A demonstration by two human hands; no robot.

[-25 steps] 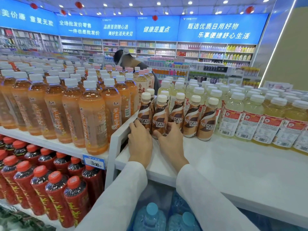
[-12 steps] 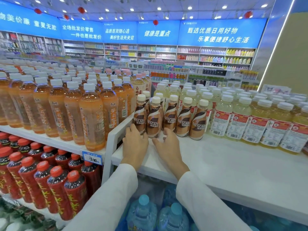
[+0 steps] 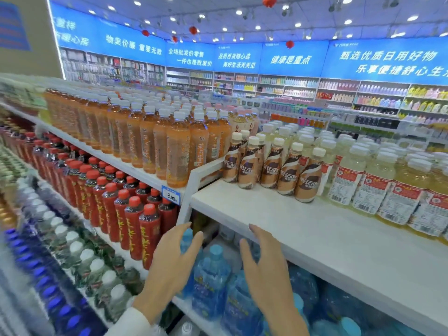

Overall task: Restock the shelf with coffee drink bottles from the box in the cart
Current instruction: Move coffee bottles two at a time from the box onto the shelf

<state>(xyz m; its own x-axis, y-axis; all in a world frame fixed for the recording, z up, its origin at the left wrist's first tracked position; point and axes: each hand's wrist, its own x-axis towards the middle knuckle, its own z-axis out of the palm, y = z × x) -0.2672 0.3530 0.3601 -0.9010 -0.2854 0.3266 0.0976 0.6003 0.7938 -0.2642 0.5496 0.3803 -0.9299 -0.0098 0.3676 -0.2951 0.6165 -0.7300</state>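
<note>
Five coffee bottles [image 3: 271,166] in front (more behind), two hands [image 3: 174,265].

Orange tea bottles [image 3: 178,156], water jugs [image 3: 211,282] (blue)

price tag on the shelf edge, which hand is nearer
Left. The left hand is straight below the price tag; the right hand is below it and off to its right.

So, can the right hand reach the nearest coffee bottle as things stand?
Probably yes. The right hand is open and empty at the shelf edge, and only bare shelf lies between it and the coffee bottle; nothing blocks the way.
</note>
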